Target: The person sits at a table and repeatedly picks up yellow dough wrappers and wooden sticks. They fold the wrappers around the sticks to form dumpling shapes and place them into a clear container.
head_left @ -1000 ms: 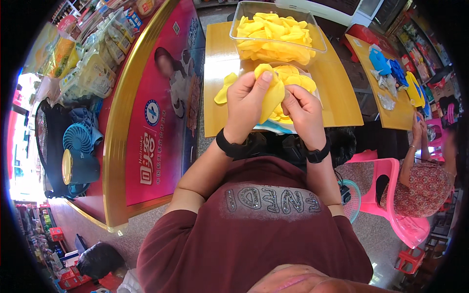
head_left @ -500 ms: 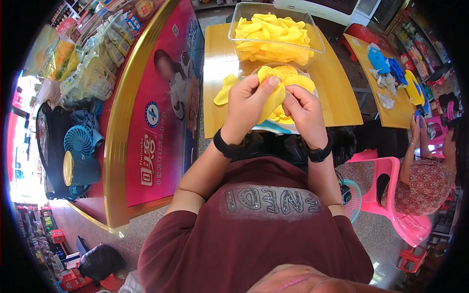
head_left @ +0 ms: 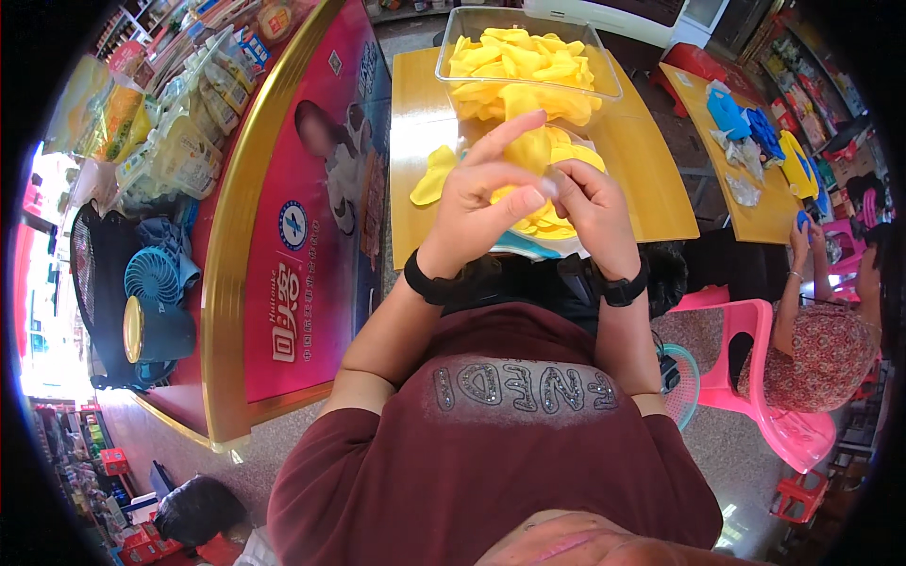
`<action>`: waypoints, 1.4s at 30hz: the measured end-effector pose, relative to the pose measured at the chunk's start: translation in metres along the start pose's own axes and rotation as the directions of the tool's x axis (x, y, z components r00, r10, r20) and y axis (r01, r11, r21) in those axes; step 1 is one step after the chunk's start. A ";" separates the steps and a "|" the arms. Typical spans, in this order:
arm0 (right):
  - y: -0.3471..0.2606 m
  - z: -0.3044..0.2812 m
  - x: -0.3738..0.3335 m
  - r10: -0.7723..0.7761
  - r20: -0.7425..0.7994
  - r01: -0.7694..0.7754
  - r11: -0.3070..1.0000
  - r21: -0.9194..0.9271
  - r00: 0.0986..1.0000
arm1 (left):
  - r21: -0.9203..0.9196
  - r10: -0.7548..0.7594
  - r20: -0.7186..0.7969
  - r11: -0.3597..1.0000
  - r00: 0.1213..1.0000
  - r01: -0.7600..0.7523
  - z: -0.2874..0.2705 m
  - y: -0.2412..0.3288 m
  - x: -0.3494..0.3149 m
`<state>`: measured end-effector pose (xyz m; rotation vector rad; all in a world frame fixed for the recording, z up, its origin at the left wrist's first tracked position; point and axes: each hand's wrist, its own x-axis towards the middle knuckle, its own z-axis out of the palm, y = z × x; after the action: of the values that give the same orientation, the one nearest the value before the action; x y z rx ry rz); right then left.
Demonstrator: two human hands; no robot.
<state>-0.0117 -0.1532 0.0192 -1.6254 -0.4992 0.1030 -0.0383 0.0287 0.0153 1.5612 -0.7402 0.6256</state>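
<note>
My left hand (head_left: 479, 198) is over the near part of the wooden table, its index finger stretched out and its thumb apart, with nothing gripped in it. Just beyond its fingers, a blurred yellow petal-shaped piece (head_left: 525, 123) lies in front of the bin. My right hand (head_left: 595, 200) has thumb and fingers pinched together beside the left fingertips. Something small and whitish (head_left: 550, 181) blurs at that pinch; its kind does not show. Below both hands sits a pile of flat yellow pieces (head_left: 543, 222), partly covered by them. Another yellow piece (head_left: 434, 176) lies left of my left hand.
A clear plastic bin (head_left: 612, 87) full of yellow pieces stands at the table's (head_left: 651, 189) far side. To the left rises a pink counter (head_left: 283, 217) with a gold edge. At right, another person sits on a pink chair (head_left: 755, 377) by a second table (head_left: 755, 212).
My left hand has let go of the folded yellow piece and spread its fingers. That piece seems to have shifted away toward the bin. My right hand stays nearly in place, still pinching.
</note>
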 end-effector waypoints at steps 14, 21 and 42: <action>-0.001 0.011 -0.002 -0.088 0.010 0.089 0.994 -0.064 0.996 | -0.315 -0.182 -0.430 0.948 0.885 0.041 0.018 0.000 0.007; -0.001 0.014 -0.003 -0.098 0.028 0.101 0.986 -0.134 0.995 | -0.615 -0.533 -0.186 0.718 0.825 0.326 0.011 -0.001 0.002; 0.006 0.020 -0.004 -0.063 -0.047 0.067 0.993 0.100 0.997 | -0.389 -0.546 -0.157 0.800 0.823 0.457 0.029 0.003 -0.002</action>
<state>-0.0213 -0.1368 0.0100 -1.5080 -0.5053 0.0436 -0.0427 0.0003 0.0120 1.2480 -0.1854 0.2725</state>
